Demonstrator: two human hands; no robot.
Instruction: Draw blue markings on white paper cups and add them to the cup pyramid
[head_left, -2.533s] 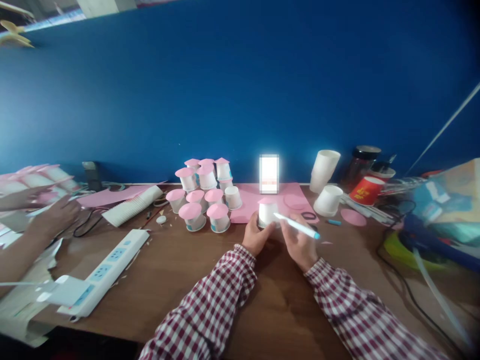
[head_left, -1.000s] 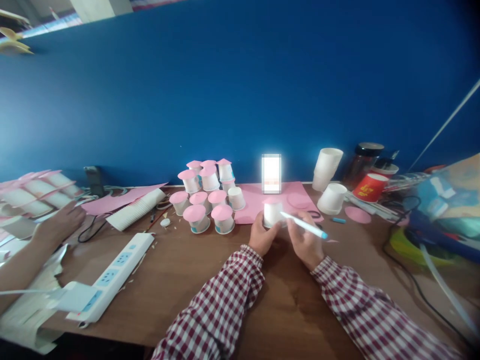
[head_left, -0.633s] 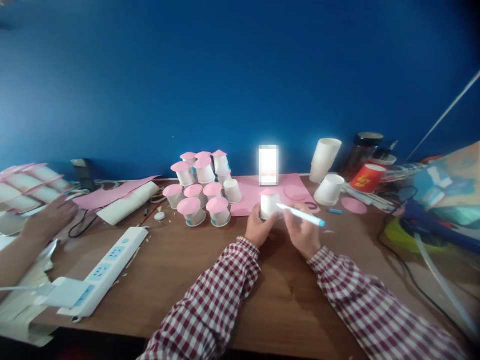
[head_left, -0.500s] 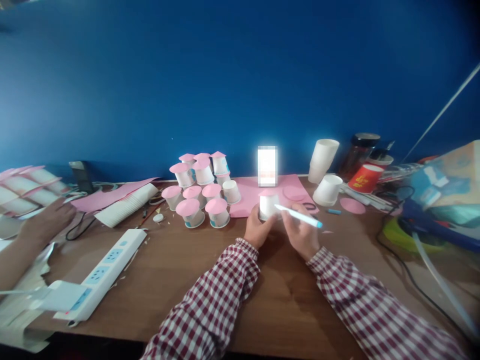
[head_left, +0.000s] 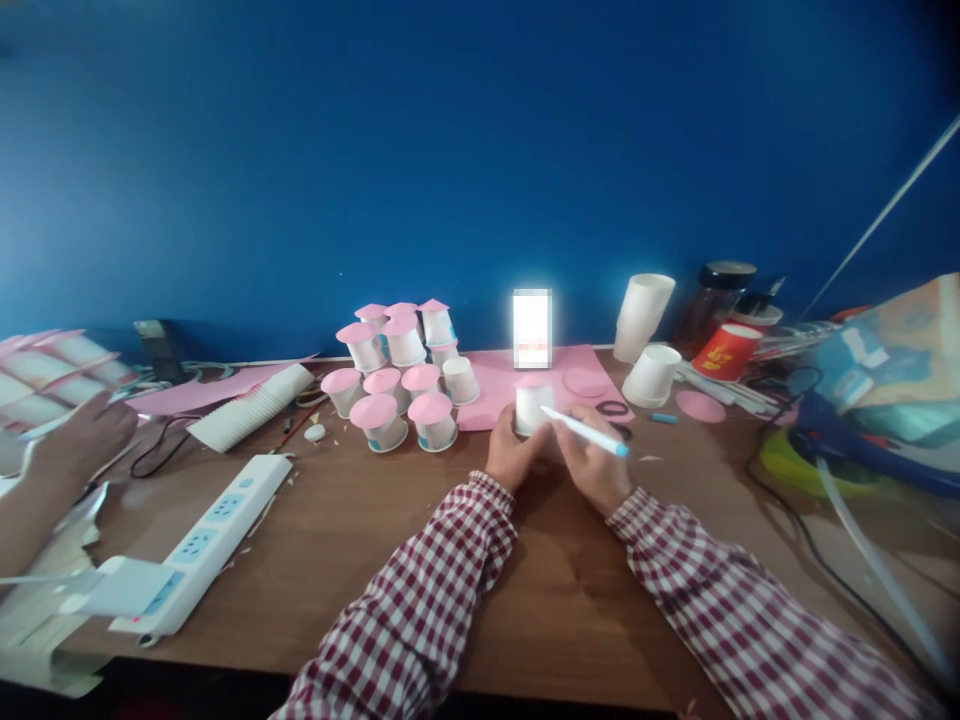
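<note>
My left hand (head_left: 514, 448) is closed around the lower left side of an upturned white paper cup (head_left: 534, 408) with a pink paper top. In my right hand (head_left: 596, 462) is a white marker pen (head_left: 585, 430) with a light blue end. Its tip points left and meets the cup's side or comes very close to it; I cannot tell which. Under and behind the cup lies a pink paper sheet (head_left: 487, 400), with a pair of scissors (head_left: 616, 408) beside my right hand. A small blue pen cap (head_left: 664, 418) lies to the right.
Several cups with pink cone tops (head_left: 431, 415) stand left of my hands. White cups (head_left: 652, 375) and a red cup (head_left: 726, 352) are at the right. A power strip (head_left: 217, 535) lies at the left, near another person's hand (head_left: 94, 440). A black cable (head_left: 814, 550) crosses the right side.
The marker and my right hand have shifted slightly left against the cup. My left hand keeps its hold. At the left, the other person's hand has moved a little.
</note>
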